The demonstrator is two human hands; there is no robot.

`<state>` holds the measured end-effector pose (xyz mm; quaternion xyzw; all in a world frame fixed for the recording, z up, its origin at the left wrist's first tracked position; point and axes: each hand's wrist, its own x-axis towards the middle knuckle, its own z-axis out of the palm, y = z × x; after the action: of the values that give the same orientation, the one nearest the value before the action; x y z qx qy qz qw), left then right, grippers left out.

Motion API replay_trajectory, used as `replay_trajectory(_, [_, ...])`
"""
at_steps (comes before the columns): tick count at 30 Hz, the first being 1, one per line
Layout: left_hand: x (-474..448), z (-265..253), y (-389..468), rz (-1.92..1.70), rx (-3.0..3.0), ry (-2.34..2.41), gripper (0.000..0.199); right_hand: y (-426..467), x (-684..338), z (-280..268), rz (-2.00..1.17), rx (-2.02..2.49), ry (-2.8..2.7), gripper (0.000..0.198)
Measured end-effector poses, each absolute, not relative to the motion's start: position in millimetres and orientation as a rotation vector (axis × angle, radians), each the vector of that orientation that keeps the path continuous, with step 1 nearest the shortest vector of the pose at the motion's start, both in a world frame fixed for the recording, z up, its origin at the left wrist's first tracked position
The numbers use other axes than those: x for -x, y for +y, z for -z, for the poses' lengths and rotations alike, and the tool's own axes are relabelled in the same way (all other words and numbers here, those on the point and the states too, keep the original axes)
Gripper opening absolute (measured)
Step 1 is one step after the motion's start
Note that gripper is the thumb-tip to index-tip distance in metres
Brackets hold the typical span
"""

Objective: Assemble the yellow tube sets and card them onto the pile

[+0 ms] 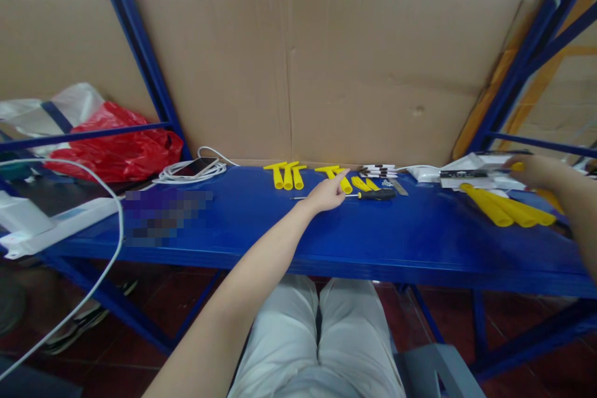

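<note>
along the tabletop, three yellow t-pieces are lined up left of the left hand, stems pointed at the near edge, crossbars toward the cardboard. a second yellow pair is set by that hand, visible stem skewed near-right. screwdriver is laid left-right, tip left, shaft partly covered by the hand. left forearm is extended from lower left, index finger straight, others curled; contact and grip can't be confirmed. right hand is blurred beside yellow tubes, wide ends aimed near-right; its grip can't be told.
</note>
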<state>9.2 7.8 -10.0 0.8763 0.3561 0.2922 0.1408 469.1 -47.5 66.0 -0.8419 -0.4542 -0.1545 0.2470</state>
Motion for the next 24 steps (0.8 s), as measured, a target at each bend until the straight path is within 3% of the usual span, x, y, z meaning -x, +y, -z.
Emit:
replay_trajectory(3, [-9.5, 10.4, 8.5, -0.82, -2.562, 1.042, 0.071, -56.6, -483.3, -52.0, 0.109, 2.383, -1.157, 0.037])
replay_trajectory(8, [-9.4, 10.9, 7.7, -0.84, -2.586, 1.022, 0.07, -64.7, -468.4, -43.1, -0.045, 2.525, -1.008, 0.031])
replay_trajectory(17, [-9.0, 8.1, 4.7, -0.771, -2.608, 1.041, 0.07, -49.1, -456.7, -28.5, 0.195, 2.431, -1.103, 0.032])
replay_trajectory(21, [-9.7, 9.4, 4.8, -0.774, -2.618, 1.033, 0.07, -48.9, -450.3, -28.4, 0.31, 2.458, -1.146, 0.016])
replay_trajectory(24, [-10.6, 9.5, 5.3, -0.737, -2.649, 1.052, 0.069, -47.0, -449.5, -30.0, 0.35, 2.516, -1.266, 0.025])
